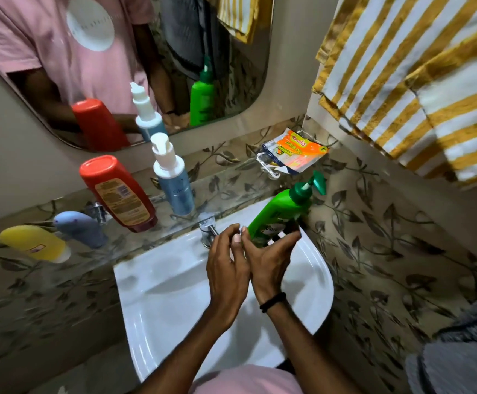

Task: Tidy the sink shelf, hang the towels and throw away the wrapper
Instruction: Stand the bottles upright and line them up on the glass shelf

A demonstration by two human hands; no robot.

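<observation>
A green pump bottle [279, 211] stands at the right end of the glass shelf [231, 194]. My right hand [268, 260], with a black wristband, touches the bottle's base with fingers stretched out. My left hand [226, 265] hangs beside it over the sink, fingers loosely curled, holding nothing. An orange wrapper [297, 152] lies on a clear soap dish in the corner. A yellow-and-white striped towel [402, 95] hangs on the right wall. A grey towel [464, 351] shows at the lower right.
On the shelf stand a red bottle [118, 194] and a white-and-blue pump bottle [174, 183]; a yellow bottle [32, 243] and a lilac bottle [81, 227] lie at its left end. The tap [207, 227] and white sink [174, 294] are below, the mirror [118, 66] above.
</observation>
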